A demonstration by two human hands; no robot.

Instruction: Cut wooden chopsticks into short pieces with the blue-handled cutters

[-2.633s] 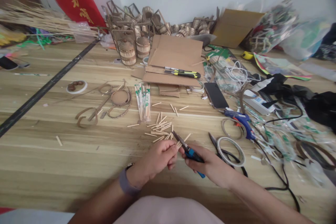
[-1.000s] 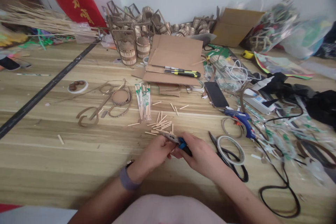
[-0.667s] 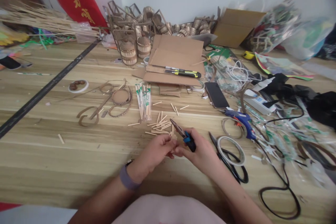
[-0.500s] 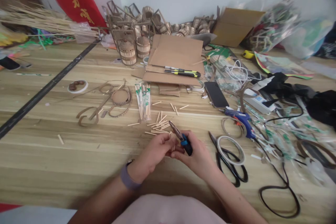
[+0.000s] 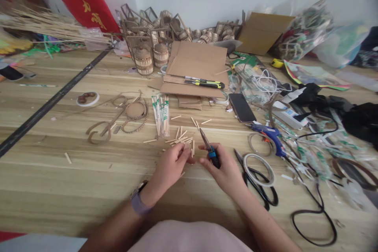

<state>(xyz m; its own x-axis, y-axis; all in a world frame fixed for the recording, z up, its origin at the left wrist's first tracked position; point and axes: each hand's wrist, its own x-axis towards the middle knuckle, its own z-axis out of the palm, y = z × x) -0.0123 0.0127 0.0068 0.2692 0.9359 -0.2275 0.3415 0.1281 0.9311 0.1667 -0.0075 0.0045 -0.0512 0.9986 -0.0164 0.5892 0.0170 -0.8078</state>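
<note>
My right hand is closed round blue-handled pliers, whose jaws point up and away from me. My left hand pinches a few short wooden sticks at its fingertips, just left of the pliers. Right beyond both hands a pile of cut stick pieces lies on the wooden floor. A bundle of wrapped chopsticks lies behind that pile.
Black scissors and a tape ring lie right of my right hand, with a blue glue gun and a phone behind. Cardboard sheets carry utility knives. Cardboard rings lie left; cables and bags crowd the right.
Both hands have moved forward toward the stick pile. The pliers have swung up from lying across my fingers to pointing away, and my left hand now holds the sticks apart from the jaws.
</note>
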